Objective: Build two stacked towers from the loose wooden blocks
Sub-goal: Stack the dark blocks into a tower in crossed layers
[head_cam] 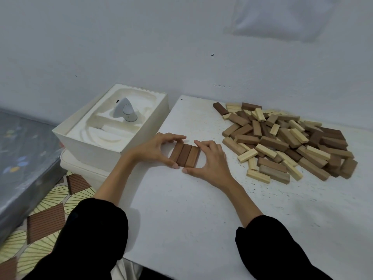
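Three brown wooden blocks (185,155) lie flat side by side on the white table (191,209), forming one row. My left hand (156,149) curls around the row's left side, fingers at its far end and thumb at its near end. My right hand (210,158) curls around the right side the same way. Both thumbs almost meet at the near edge. A large heap of loose blocks (286,138), light and dark wood mixed, lies on the table to the right.
An open white box (141,136) with a moulded insert and a grey-white device (125,111) stands left of the table. A wall rises right behind the table. A patterned floor mat (46,217) and a grey mattress (22,154) lie at the left.
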